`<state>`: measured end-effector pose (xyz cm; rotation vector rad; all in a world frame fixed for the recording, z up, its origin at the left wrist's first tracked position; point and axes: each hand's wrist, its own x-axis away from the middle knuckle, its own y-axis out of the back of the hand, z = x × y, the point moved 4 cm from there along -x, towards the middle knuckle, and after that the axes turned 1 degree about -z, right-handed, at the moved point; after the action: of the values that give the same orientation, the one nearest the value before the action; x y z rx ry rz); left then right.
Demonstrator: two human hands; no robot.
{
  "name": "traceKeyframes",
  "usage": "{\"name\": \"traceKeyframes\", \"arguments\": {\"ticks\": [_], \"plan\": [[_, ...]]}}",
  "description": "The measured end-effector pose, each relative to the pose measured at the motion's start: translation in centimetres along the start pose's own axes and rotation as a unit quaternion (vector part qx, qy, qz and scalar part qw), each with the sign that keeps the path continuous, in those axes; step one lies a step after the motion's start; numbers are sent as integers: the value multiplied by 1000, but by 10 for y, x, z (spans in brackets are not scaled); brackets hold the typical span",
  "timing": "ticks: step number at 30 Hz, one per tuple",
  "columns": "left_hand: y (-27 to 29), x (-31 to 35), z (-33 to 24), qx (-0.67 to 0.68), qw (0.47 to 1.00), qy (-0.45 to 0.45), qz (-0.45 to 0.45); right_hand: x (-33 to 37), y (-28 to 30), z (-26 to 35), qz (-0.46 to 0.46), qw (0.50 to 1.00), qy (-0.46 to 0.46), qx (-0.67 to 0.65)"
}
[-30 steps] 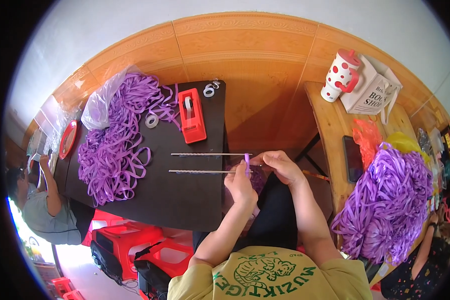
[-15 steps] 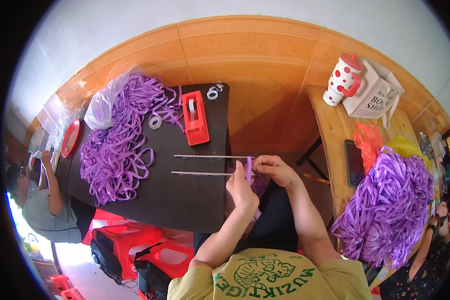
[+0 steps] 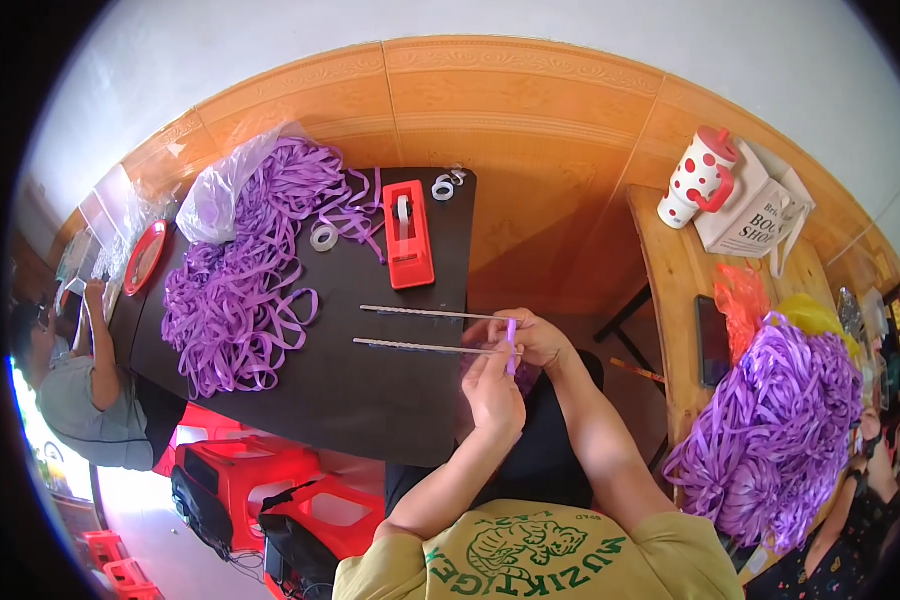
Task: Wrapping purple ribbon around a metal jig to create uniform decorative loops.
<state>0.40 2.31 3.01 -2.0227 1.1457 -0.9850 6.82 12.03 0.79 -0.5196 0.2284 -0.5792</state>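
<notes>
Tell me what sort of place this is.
Probably a small home craft workshop: heaps of purple ribbon cover a black table, a red tape dispenser stands on it, and a tiled wall rises behind.

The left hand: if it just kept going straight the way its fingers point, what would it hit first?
Probably the nearer thin rod, which the left hand already reaches; beyond lies the second rod.

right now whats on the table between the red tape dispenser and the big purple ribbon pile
In the head view, a clear tape roll lies on the dark table between the red tape dispenser and the purple ribbon pile, with a few loose ribbon strands trailing across.
</notes>
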Motion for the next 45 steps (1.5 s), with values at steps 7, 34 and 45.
{"name": "traceKeyframes", "arguments": {"ticks": [7, 34, 45], "plan": [[2, -3, 1, -4, 999, -43, 15, 3, 5, 11, -69, 996, 4, 54], [6, -5, 4, -6, 998, -49, 26, -57, -105, 93, 203, 444, -279, 827], [3, -4, 1, -10, 998, -62, 27, -57, -104, 92, 197, 444, -283, 827]]}}
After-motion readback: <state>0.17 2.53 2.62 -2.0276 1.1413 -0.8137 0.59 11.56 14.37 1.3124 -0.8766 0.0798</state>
